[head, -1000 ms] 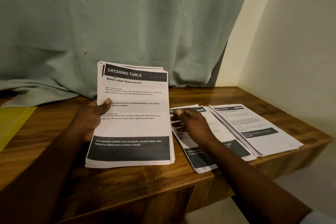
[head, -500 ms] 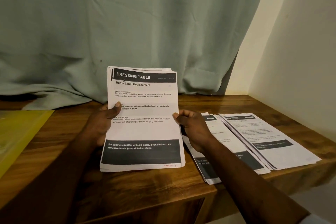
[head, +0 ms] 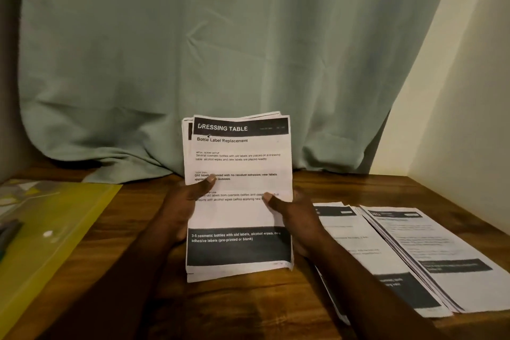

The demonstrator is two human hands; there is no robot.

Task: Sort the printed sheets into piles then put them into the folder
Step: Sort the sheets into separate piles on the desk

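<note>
Both hands were clamped on the stack of printed sheets [head: 240, 163], which stood tilted up from the worktop [head: 242, 309]. Whether its lower edge rested on the wood or hung just above it, the view did not settle. The left hand [head: 185, 210] gripped the stack's left edge with the thumb pressed across the front page. The right hand [head: 296, 218] gripped the right edge the same way, thumb on the print and fingers hidden behind. The top page was headed "DRESSING TABLE".

To the right, two sorted piles lay flat and slightly overlapping. The near pile [head: 356, 246] sat just beside the right wrist, and the far pile [head: 430, 251] lay towards the worktop's right edge. The yellow folder [head: 63, 218] lay flat at the far left, well apart from the stack.

Sorting looked only part done, with a thick stack left in the hands. The stack's sheets were fanned unevenly at top and bottom, so peeling off the front page could drag the one beneath it into the wrong pile. Because the two piles overlapped, a sheet laid down carelessly might straddle both and blur the split. The right forearm crossed over the near pile's front corner, and a quick sweep could pull its sheets askew. A loosened grip on either side would let the upright stack slump and spill.
</note>
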